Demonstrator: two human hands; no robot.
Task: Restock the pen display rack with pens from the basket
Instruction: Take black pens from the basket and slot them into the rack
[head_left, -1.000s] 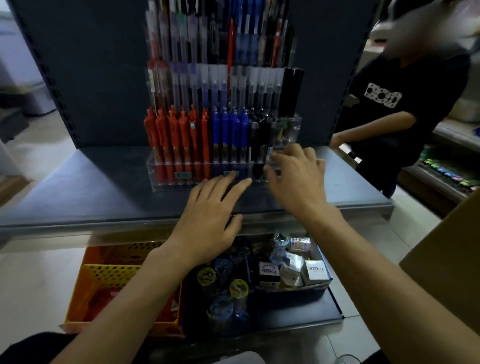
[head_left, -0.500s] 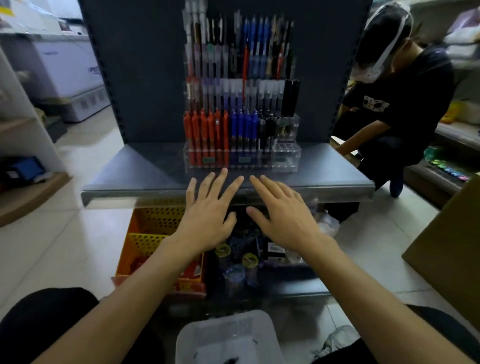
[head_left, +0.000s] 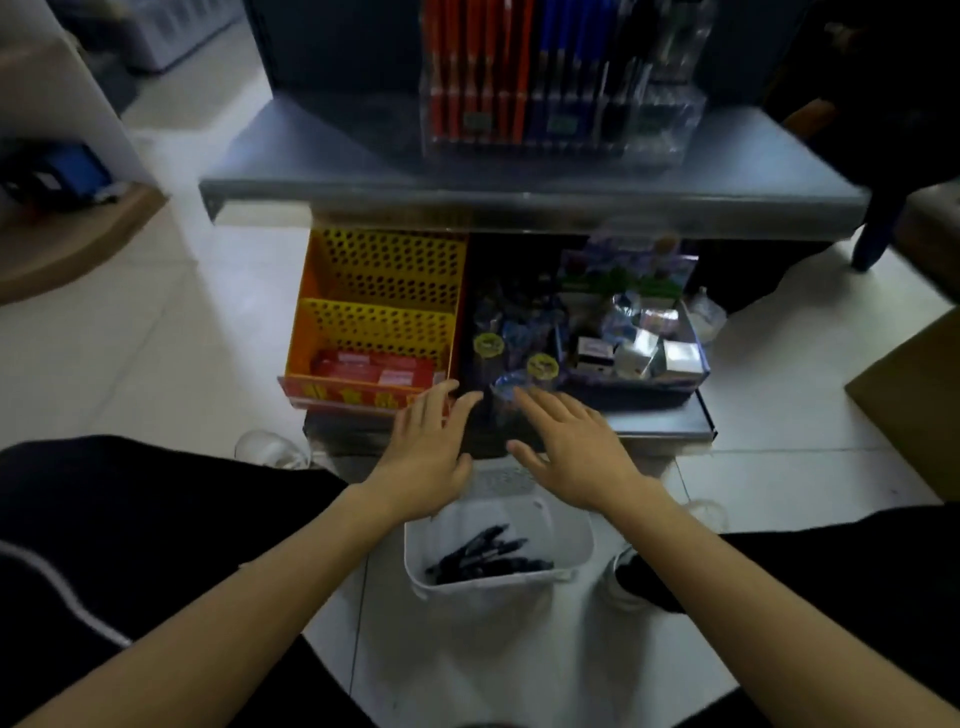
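White basket (head_left: 571, 525), one; black pens (head_left: 488, 558), several; left hand (head_left: 428, 452), right hand (head_left: 571, 452) outspread.

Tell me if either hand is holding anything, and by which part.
Nothing is held: the left hand and right hand are open, empty, near the basket.

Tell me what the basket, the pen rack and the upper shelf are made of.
The basket: white plastic, probably; matte, thin moulded walls. The pen rack: clear acrylic or similar; pens show through its glossy walls. The upper shelf: likely painted sheet metal; grey, folded front edge with a dull sheen.
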